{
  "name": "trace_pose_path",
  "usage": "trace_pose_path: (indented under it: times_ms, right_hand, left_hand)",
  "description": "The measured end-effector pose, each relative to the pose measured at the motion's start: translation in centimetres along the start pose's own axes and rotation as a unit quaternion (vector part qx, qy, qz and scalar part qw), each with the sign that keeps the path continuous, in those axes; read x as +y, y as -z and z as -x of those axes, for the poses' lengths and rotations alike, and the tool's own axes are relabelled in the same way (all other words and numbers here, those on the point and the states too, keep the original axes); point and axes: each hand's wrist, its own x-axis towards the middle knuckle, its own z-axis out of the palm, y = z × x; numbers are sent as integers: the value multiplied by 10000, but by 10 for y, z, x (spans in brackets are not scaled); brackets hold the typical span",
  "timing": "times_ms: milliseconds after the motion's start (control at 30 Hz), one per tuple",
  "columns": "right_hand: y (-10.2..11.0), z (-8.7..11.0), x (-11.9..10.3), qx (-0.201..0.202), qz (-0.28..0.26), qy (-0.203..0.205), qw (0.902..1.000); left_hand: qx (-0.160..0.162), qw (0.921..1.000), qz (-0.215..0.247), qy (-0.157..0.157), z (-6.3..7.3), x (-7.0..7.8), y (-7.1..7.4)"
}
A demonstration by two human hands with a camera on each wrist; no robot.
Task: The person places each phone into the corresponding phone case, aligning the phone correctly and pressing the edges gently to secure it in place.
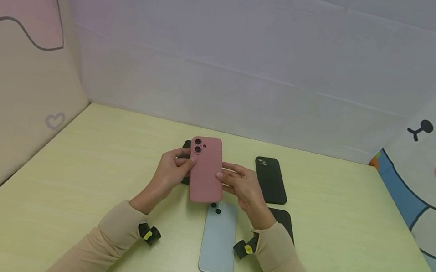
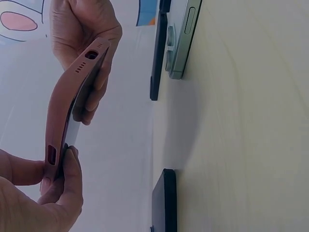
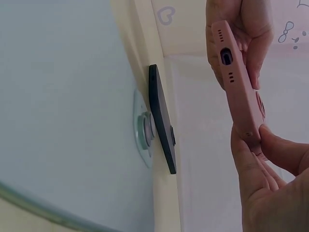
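Pink phone case (image 1: 207, 176) is held clear of worktop (image 1: 70, 190), betw. both hands, long axis approx. vert. in head view, L hand (image 1: 170, 169) pinching left edge, R hand (image 1: 243, 186) right edge, neither appreciably nearer.

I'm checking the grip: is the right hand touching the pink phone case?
Touching: the right wrist view shows the right hand pinching the pink phone case between thumb and fingers.
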Motion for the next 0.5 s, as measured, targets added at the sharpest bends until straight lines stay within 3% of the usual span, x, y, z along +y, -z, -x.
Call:
trace_pose_path:
  times_ms: [233,500]
  right_hand:
    - [0,2,0,-30,2,7,10000]
    - [0,3,-1,-213,40,144,9997]
  left_hand:
    - [120,9998,-10,-143,1,1,0]
    - [254,9996,82,-1,2,3,-1]
